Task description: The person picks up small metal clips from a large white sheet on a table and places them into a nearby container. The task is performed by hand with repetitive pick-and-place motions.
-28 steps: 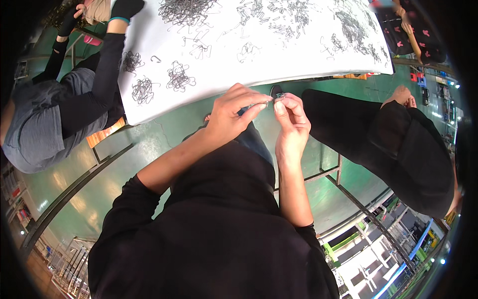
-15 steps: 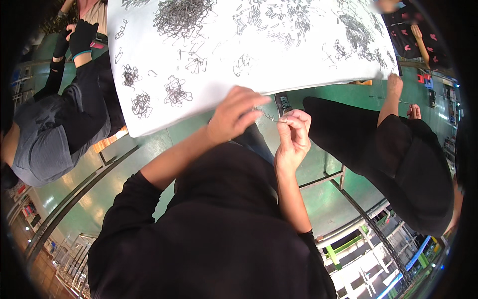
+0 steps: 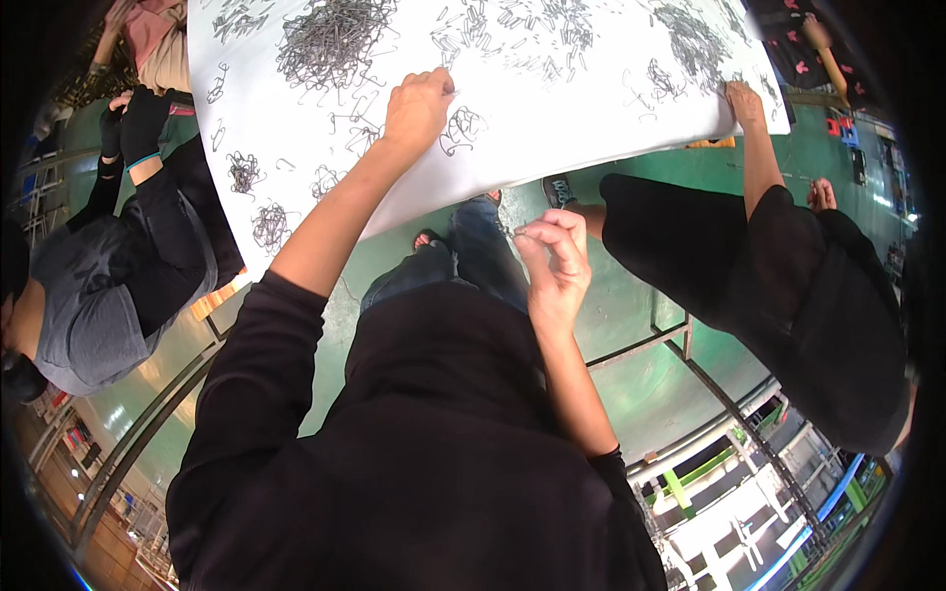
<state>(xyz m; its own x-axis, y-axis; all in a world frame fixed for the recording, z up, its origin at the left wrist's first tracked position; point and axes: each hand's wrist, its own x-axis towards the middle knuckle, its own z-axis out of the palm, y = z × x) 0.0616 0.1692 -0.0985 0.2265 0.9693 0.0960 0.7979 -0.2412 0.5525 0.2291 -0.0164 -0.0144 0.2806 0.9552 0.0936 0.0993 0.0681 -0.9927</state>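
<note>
My left hand (image 3: 419, 106), 12 o'clock, and right hand (image 3: 558, 268), 2: finger grip, can't tell | wire bunches (image 3: 269, 229), 10: seemingly done | wire pile (image 3: 330, 47), 11: left

Workshop | white table (image 3: 552, 123) | wire-piece heaps (image 3: 335, 44) | green floor (image 3: 641, 404) (shiny)

Free tabletop (image 3: 567, 116) between small wire clusters (image 3: 461, 130)

A person in gray (image 3: 94, 330), left, and a person in black (image 3: 788, 295), right, above a green floor (image 3: 645, 409) crossed by metal bars (image 3: 623, 353).
</note>
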